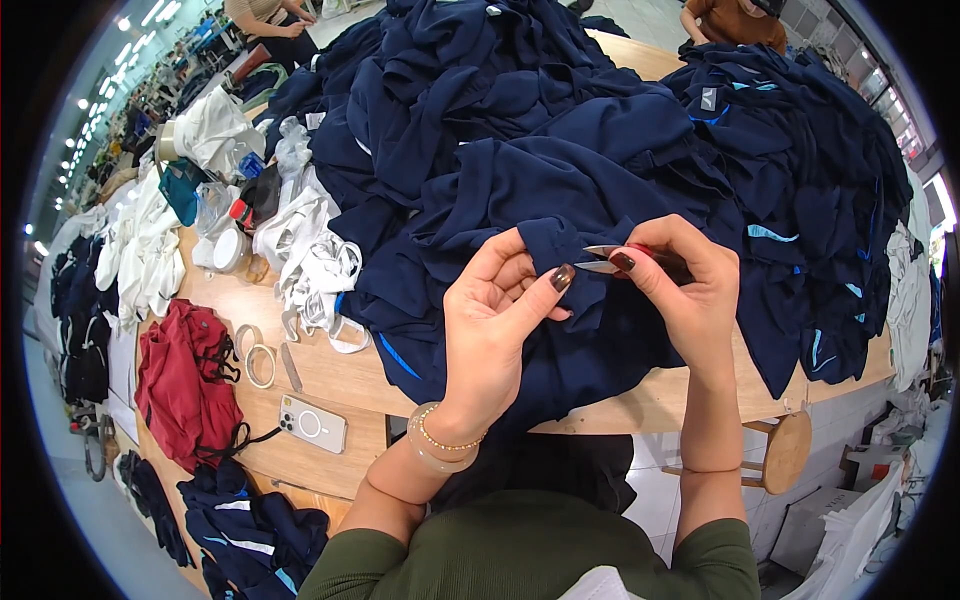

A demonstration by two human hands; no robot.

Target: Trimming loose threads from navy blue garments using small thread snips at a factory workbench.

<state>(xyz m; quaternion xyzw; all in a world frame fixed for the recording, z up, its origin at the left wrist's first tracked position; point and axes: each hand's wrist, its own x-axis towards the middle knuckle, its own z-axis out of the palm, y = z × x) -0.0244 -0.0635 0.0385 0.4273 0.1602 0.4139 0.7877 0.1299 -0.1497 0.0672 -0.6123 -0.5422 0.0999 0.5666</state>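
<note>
My left hand (497, 305) pinches an edge of a navy garment (548, 240) between thumb and fingers, lifting it above the pile. Close against that edge, my right hand (685, 285) grips small thread snips (603, 259) with two pointed metal blades. The blades stand slightly apart and point left toward the pinched cloth. Whether they touch the fabric or a thread is too small to tell. The rest of the garment runs down into a large heap of navy clothing (480, 110) in front of me.
Left on the wooden table (345, 385) lie white straps (310, 260), a red bag (190, 375), tape rolls (260, 366) and a phone (312, 424). More navy garments (800, 180) are heaped at right. A stool (787, 452) stands below. Two people are beyond the table.
</note>
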